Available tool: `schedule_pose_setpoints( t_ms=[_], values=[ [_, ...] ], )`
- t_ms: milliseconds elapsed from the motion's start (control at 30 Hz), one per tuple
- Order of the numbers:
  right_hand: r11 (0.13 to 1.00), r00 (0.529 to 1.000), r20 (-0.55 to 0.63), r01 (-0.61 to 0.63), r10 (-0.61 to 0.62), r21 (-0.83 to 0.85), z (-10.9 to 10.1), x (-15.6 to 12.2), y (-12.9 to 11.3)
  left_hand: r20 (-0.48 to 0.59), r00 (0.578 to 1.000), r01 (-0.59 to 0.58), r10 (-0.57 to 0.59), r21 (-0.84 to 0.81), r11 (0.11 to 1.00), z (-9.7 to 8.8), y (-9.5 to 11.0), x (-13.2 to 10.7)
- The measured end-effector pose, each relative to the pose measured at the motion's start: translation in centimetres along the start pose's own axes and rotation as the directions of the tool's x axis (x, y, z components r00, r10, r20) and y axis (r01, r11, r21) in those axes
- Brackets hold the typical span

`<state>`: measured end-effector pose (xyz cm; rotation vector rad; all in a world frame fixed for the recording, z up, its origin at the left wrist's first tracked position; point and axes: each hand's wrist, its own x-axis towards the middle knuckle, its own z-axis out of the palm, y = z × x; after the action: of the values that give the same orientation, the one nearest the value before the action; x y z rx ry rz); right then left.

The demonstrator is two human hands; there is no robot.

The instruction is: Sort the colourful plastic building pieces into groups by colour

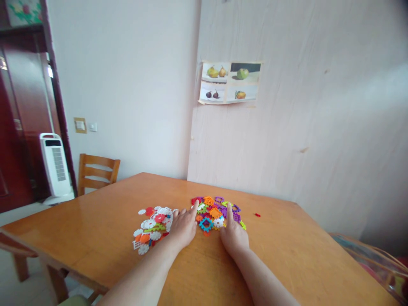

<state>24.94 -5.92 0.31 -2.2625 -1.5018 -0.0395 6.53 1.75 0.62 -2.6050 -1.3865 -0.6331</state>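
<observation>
A heap of small plastic interlocking pieces (214,212) in orange, purple, green and blue lies near the middle of the wooden table (95,229). To its left lies a flat assembly of white and red flower-shaped pieces (153,227). My left hand (184,227) rests palm down between the two groups, fingers stretched toward the colourful heap's left edge. My right hand (233,233) lies flat at the heap's right side, index finger extended onto the pieces. Neither hand holds anything.
A tiny red piece (257,215) lies alone to the right of the heap. A wooden chair (97,172) stands at the table's far left, with a white heater (55,163) behind it. A fruit poster (229,82) hangs on the wall.
</observation>
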Motion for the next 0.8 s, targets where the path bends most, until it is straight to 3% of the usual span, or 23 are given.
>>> schedule_pose_setpoints(
  t_ms=[167, 300, 400, 500, 667, 800],
  values=[
    [0.999, 1.000, 0.014, -0.017, 0.016, 0.049, -0.6, 0.0, 0.4, -0.024, 0.998, 0.049, -0.050, -0.034, 0.998, -0.4, -0.5, 0.1],
    [0.988, 0.997, 0.007, -0.074, 0.074, 0.132, -1.1, 0.4, 1.2, -0.078, 0.981, 0.170, -0.177, -0.096, 0.981, -1.8, -1.5, 1.4],
    [0.975, 0.997, -0.012, -0.075, 0.079, 0.211, -1.0, 0.7, 1.8, -0.036, 0.950, 0.300, -0.309, -0.155, 0.941, -2.9, -2.5, 3.1],
    [0.966, 0.998, -0.020, -0.051, 0.058, 0.252, -0.7, 0.9, 2.1, 0.048, 0.937, 0.348, -0.345, -0.150, 0.925, -3.3, -3.3, 4.4],
    [0.960, 0.998, -0.028, -0.043, 0.052, 0.278, -0.3, 1.0, 2.2, 0.194, 0.949, 0.252, -0.250, 0.016, 0.968, -2.3, -4.0, 4.1],
    [0.949, 0.999, -0.031, -0.017, 0.028, 0.316, -0.1, 0.9, 2.2, 0.196, 0.964, 0.159, -0.178, 0.109, 0.981, -1.6, -4.5, 2.9]
  ],
)
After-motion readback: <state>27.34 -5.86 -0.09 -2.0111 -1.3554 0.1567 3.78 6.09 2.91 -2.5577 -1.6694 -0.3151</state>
